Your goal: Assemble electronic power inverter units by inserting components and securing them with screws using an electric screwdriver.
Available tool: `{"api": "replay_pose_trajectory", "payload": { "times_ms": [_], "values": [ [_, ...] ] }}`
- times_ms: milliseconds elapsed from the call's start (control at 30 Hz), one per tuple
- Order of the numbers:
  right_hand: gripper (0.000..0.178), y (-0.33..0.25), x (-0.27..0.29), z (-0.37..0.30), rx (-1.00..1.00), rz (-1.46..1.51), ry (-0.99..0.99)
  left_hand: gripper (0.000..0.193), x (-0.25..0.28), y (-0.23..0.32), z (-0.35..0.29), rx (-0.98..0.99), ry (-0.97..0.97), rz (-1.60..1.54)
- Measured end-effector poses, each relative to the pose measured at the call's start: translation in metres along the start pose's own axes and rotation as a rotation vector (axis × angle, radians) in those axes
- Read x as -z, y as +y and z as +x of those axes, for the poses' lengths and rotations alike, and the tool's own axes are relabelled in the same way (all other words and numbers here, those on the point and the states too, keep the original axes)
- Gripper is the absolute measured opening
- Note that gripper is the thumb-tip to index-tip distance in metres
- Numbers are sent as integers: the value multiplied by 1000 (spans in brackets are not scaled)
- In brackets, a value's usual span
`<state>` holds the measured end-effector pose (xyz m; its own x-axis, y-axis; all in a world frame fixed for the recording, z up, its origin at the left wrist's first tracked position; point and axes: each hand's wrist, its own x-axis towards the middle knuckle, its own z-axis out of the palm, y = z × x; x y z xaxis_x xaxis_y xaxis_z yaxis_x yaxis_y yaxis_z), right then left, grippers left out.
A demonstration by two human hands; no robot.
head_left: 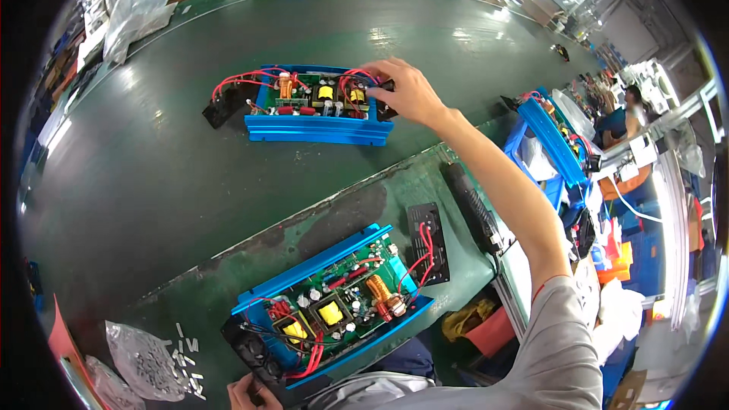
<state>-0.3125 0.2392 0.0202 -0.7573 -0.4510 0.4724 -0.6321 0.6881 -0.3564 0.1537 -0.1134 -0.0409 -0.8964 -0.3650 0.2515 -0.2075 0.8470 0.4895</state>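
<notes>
At the far side, my right hand (410,93) is closed around a black end panel (387,97) at the right end of a blue metal housing (319,130). Red wires run from that end to the circuit board (307,95) inside; a second black panel (226,108) hangs by red wires at its left. Close to me lies another open blue housing (311,267) with a green board, yellow transformers and a copper coil. My left hand (253,393), partly cut off by the lower edge, has curled fingers at its black end panel (260,351). Another black panel (430,247) lies flat on its right, wired to it.
A black handheld tool (469,205) with a cord lies beside my right forearm. At lower left, a clear plastic bag (144,357) spills small pale pieces. Another blue housing (550,137) rests on a blue crate (524,153) at right. A person (629,118) sits beyond.
</notes>
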Motion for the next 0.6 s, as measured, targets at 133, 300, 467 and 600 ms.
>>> {"api": "replay_pose_trajectory", "payload": {
  "times_ms": [133, 300, 467, 600],
  "values": [
    [20, 3, -19, 27, -67, 217, -63, 12, -2, 0, 2, -25, 39, 20],
    [29, 35, -29, 61, -463, 374, -129, 11, -5, 1, 2, -19, 41, 9],
    [29, 40, -40, 78, -812, 605, -97, 11, -2, 3, 3, -14, 9, 19],
    [29, 28, -52, 87, -325, 47, -33, 11, -4, 2, 4, 1, -2, -20]
  ]
}}
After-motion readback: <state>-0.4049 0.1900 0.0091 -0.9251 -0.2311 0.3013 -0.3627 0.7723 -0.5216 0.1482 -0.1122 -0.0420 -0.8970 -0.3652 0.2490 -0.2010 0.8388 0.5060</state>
